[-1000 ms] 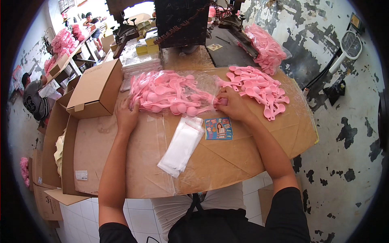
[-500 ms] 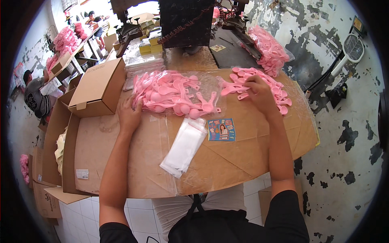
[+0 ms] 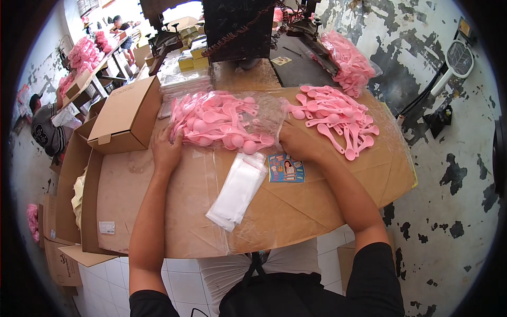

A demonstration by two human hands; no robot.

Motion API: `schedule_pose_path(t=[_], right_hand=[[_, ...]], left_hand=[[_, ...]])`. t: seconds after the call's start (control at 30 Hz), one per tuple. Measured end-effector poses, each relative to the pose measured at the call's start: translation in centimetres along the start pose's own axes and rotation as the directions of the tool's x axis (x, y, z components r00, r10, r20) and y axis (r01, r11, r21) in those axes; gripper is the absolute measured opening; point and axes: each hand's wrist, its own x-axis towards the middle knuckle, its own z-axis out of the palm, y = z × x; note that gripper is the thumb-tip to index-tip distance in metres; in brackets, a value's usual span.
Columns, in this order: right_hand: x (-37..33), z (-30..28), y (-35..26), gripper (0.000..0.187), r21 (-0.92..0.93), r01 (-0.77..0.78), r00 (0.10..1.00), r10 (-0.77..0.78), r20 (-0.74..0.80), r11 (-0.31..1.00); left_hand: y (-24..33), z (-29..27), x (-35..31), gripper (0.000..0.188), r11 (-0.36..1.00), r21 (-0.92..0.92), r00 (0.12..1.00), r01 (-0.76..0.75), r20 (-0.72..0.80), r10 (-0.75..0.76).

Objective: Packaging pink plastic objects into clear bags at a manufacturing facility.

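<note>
A clear plastic bag lies on its side on the table, its left part packed with pink measuring spoons. At the bag's left end, my left hand is closed on the plastic beside the spoons. My right hand is at the bag's right end with fingers curled on the film; its fingertips are partly hidden. To the right lies a loose pile of pink spoons. Nearer me are a stack of clear flat sleeves and a small blue printed card, just below my right hand.
A closed brown box and an open carton stand at the left. A black machine rises at the back, with another bag of pink spoons to its right. Other people are at the far left.
My right hand has moved left from the spoon pile to the right end of the bag. The loose spoons at the bag's right part have shifted left. My left hand stays at the bag.
</note>
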Motion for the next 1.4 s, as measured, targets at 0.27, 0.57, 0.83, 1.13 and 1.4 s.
schedule_pose_path(t=[0.27,0.57,0.83,1.13,1.4], right_hand=[[-2.0,-1.2,3.3,0.046,-0.209,-0.105,0.993,0.091,-0.076,0.972],[-2.5,-3.2,2.8,0.043,-0.254,-0.295,0.917,0.198,-0.346,0.921],[1.5,2.5,-0.8,0.045,0.179,-0.014,0.971,0.056,-0.232,0.984],[-0.9,-2.3,1.0,0.025,0.536,-0.334,0.905,0.423,-0.048,0.775],[-3.1,-3.9,3.4,0.021,0.445,-0.286,0.894,0.404,-0.196,0.849]], left_hand=[[-0.2,0.1,0.1,0.045,1.0,0.0,1.0,0.005,0.001,-0.005],[0.2,0.0,0.0,0.046,0.999,0.017,0.998,0.049,0.025,-0.049],[0.5,-0.6,0.0,0.041,0.976,-0.213,0.999,0.049,0.026,-0.045],[-0.1,-0.5,0.0,0.031,0.944,-0.327,0.99,0.036,-0.118,-0.079],[-0.1,-1.0,0.6,0.025,0.915,-0.37,0.951,0.162,-0.189,-0.245]])
